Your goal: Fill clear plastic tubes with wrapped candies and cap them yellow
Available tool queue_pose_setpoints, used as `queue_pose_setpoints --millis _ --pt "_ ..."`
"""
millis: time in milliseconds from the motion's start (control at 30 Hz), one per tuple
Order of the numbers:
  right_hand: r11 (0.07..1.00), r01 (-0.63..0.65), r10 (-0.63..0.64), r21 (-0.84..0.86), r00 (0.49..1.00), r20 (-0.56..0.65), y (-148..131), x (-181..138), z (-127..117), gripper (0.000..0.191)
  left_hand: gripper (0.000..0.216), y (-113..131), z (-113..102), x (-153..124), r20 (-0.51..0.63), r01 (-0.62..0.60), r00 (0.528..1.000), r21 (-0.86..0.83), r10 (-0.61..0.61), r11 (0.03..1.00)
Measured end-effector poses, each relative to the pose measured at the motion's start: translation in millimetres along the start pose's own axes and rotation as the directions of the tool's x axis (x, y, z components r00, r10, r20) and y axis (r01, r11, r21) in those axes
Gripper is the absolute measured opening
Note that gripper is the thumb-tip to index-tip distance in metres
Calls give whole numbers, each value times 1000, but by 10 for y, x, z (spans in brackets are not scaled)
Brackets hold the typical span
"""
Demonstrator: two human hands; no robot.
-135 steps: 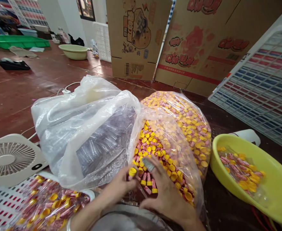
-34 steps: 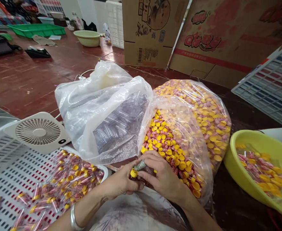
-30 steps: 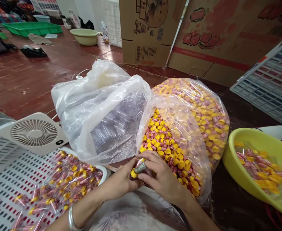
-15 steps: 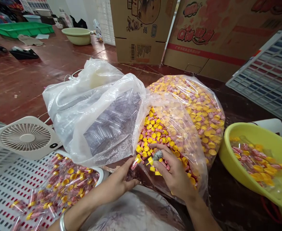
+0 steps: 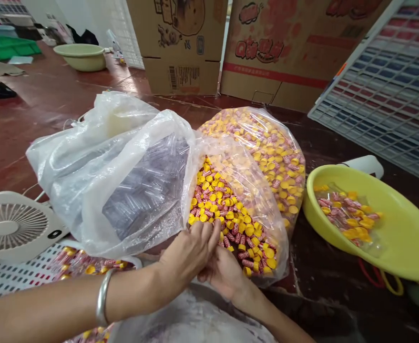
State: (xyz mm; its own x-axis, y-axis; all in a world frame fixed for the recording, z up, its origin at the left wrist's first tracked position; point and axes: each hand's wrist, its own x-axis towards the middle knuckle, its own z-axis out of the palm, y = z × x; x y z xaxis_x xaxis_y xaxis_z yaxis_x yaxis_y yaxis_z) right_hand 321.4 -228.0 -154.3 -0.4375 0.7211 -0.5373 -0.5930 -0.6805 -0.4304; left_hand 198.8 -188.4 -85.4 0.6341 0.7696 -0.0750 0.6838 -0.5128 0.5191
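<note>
My left hand [image 5: 189, 250], with a silver bangle [image 5: 104, 297] on its wrist, is closed and laid against my right hand [image 5: 227, 272]. The right hand's fingers are curled under it, and whatever lies between the two is hidden. Just beyond them an open clear bag [image 5: 243, 164] spills small yellow caps [image 5: 247, 219] and red-and-white striped pieces [image 5: 247, 262]. To the left, a white translucent bag [image 5: 95, 190] gapes open over many clear plastic tubes [image 5: 148, 178].
A white basket [image 5: 2, 281] at lower left holds capped tubes [image 5: 87, 267], with a fan [image 5: 7, 228] above. At right stands a yellow basin [image 5: 402, 238] with more pieces. Cardboard boxes [image 5: 184, 78] and a white grid crate [image 5: 384, 90] stand behind.
My hands, apart before, have come together, the left moving over the right. The small capped tube in my left hand and yellow caps at my right fingers are now hidden. The view has turned right.
</note>
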Motion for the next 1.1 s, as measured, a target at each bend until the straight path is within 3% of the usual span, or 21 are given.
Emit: queue_pose_setpoints --millis 133,300,400,467,500,533,567,600,633,667,700,733,767,833,900,967,1000,1033,1067,1100 --pt "998 25 -25 53 1000 -7 66 49 27 40 76 164 46 51 77 -126 991 244 110 962" --pt "999 31 -31 17 999 -13 86 84 49 45 81 218 61 31 140 -185 981 428 137 884" --pt "998 63 -64 -19 998 -17 16 -6 88 46 79 172 -52 65 112 -195 980 376 165 906" --pt "977 148 -153 -154 988 -24 -190 -215 67 43 74 94 -224 100 106 -165 984 281 140 945" --pt "923 237 -261 -304 964 -42 -364 -373 17 42 69 39 -330 112 110 -136 987 203 116 970" --pt "805 332 -422 -491 903 -80 -586 -562 -71 40 64 -22 -437 115 108 -99 990 98 89 990" --pt "645 384 -594 -661 796 -117 -849 -770 -200 39 57 -87 -537 107 101 -57 993 -29 60 998" --pt "451 400 -797 -798 582 -159 -1142 -984 -366 39 51 -152 -621 87 87 -10 996 -170 25 985" --pt "262 311 -922 -913 361 -142 -1448 -1190 -562 39 46 -211 -683 57 82 39 997 -311 -14 950" --pt "108 109 -989 -988 114 -95 -1752 -1374 -773 37 43 -263 -719 19 94 92 994 -437 -56 895" --pt "29 -148 -996 -989 -90 -16 -2037 -1528 -980 37 41 -303 -729 -24 130 147 987 -543 -90 826" --pt "15 -376 -994 -927 -104 26 -2286 -1646 -1165 37 39 -333 -716 -68 178 202 977 -628 -113 751" --pt "6 -555 -998 -832 -52 27 -2486 -1726 -1314 39 38 -354 -683 -112 226 247 966 -694 -121 676" --pt "-50 -632 -999 -773 31 40 -2696 -1785 -1461 33 37 -376 -577 -191 287 310 949 -784 -129 537" --pt "-114 -642 -993 -758 42 113 -2618 -1735 -1389 28 35 -389 -445 -259 295 341 940 -847 -174 407" --pt "-196 -583 -973 -788 14 232 -2276 -1596 -1134 23 33 -405 -310 -310 286 345 931 -893 -225 289" --pt "-273 -493 -955 -826 37 294 -2035 -1495 -963 22 32 -414 -247 -329 284 341 926 -911 -247 230" --pt "-390 -332 -921 -859 155 358 -1771 -1374 -782 19 32 -421 -188 -341 286 338 920 -924 -268 176" --pt "-508 -157 -832 -847 344 435 -1502 -1238 -607 16 33 -426 -135 -348 289 338 913 -931 -287 136" --pt "-571 -18 -726 -821 477 494 -1243 -1089 -451 12 33 -427 -87 -350 294 342 906 -932 -304 117"
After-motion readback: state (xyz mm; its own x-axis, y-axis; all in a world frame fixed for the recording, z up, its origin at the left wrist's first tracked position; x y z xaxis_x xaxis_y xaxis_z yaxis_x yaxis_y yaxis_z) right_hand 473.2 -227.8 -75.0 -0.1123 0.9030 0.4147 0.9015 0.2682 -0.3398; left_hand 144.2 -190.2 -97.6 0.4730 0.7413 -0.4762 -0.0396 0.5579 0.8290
